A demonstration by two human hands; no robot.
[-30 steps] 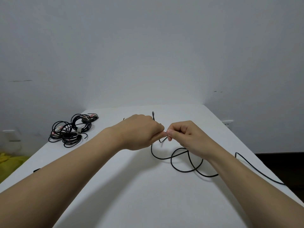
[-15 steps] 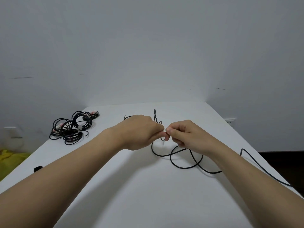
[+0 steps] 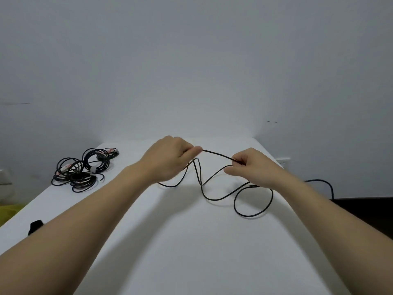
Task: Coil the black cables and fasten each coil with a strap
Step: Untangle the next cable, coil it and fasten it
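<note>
Black cable (image 3: 219, 155) is stretched taut in the air between two hands at mid-frame. The rest of it sags to the tabletop in loose loops right of centre, then passes behind the right forearm and drops over the table's right edge.

Grey-white wall (image 3: 191, 60) fills the whole upper half of the frame. Below it a long white table (image 3: 191, 241) runs from the bottom of the frame up to the wall; whether its far edge touches the wall cannot be told. Dark floor (image 3: 365, 211) shows at right, and a yellow cloth (image 3: 8, 211) at lower left.

Counted: one loose cable and one heap of coiled cables (image 3: 83, 169) at the left of the frame, near the table's far left corner, with white and red bands among the rings. How many coils make up the heap cannot be told. There are two hands, one wall socket (image 3: 282, 161) at right, and one small black object (image 3: 35, 226) at the table's left edge.

Left hand (image 3: 170, 160) pinches the cable between thumb and forefinger, the other fingers curled. Right hand (image 3: 253, 167) pinches it likewise, the remaining fingers folded under.

Open white tabletop lies between the forearms in the lower middle of the frame. The heap and the loops lie well apart.
</note>
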